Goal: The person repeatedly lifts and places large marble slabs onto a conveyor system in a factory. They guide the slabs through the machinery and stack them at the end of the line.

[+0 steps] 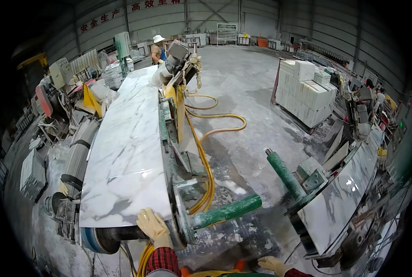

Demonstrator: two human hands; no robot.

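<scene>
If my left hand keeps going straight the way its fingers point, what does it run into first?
The left hand, gloved, already rests at the near edge of the white marble slab. Going straight on, it would slide up onto that slab's surface; nothing else seems to lie ahead.

I stand in a stone-cutting workshop inside a large metal-walled shed. A long white marble slab (125, 152) lies on a saw bench (180, 217) with green roller arms (224, 211), yellow hoses (206, 157) snake over the dust-caked concrete floor (247, 92), and cut white blocks sit stacked on a pallet (305, 90).
</scene>
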